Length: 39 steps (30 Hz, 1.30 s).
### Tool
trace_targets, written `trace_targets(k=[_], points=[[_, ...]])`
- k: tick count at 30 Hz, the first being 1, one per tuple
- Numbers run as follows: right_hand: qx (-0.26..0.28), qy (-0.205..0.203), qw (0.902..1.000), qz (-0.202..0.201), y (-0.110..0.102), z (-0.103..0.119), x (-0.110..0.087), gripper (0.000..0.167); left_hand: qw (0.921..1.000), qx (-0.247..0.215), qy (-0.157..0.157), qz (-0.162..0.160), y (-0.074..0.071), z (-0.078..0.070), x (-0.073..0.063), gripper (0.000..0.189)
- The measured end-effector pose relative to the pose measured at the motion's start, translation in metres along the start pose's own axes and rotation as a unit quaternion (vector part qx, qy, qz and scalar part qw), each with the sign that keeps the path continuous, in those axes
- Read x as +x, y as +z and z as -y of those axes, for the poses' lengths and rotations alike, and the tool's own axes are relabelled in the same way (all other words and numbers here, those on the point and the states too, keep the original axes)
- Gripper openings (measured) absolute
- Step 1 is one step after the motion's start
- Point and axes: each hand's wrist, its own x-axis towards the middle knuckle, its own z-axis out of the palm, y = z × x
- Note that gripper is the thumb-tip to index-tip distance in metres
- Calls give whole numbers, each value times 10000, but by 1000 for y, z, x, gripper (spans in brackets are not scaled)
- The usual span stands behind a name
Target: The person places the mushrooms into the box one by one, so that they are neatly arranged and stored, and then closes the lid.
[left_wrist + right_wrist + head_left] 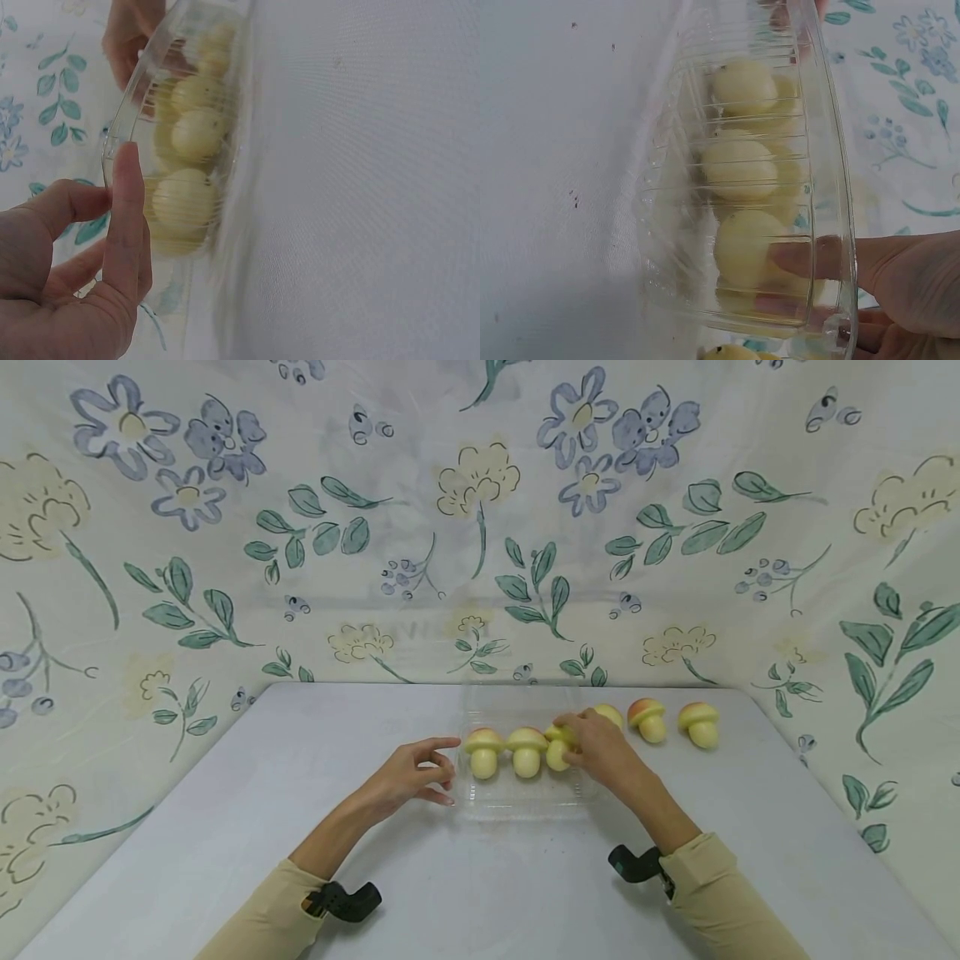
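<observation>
A clear plastic container (pixel 517 799) holds a row of 3 yellow mushroom-shaped pieces with reddish tinted caps. The left piece (pixel 483 756) and the middle piece (pixel 526 756) stand side by side. At the right end, my right hand (pixel 603 752) pinches the third mushroom-shaped piece (pixel 557 756) between thumb and fingers, inside the container. Through the clear wall in the right wrist view, the thumb (pixel 799 259) lies against it. My left hand (pixel 408 777) is at the container's left end, fingers loosely extended, with fingertips right at the rim (pixel 107 142).
To the right of the container, more mushroom-shaped pieces stand on the white table (pixel 750 827): one (pixel 609 716) partly behind my right hand, another (pixel 647 720) beside it, and one (pixel 699 724) farthest right. A floral cloth (pixel 480 568) hangs behind the table.
</observation>
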Motion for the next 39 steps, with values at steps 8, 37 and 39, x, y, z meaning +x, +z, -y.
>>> trace_targets(k=[8, 37, 39], points=[[-46, -36, 10000, 49, 2, -2, 1, 46, 10000, -35, 62, 42, 0, 0, 0, 63], [764, 207, 9963, 324, -17, -11, 1, 46, 10000, -39, 58, 18, 0, 0, -1, 63], [776, 212, 9964, 265, -21, -15, 1, 45, 10000, -57, 57, 28, 0, -1, -1, 63]])
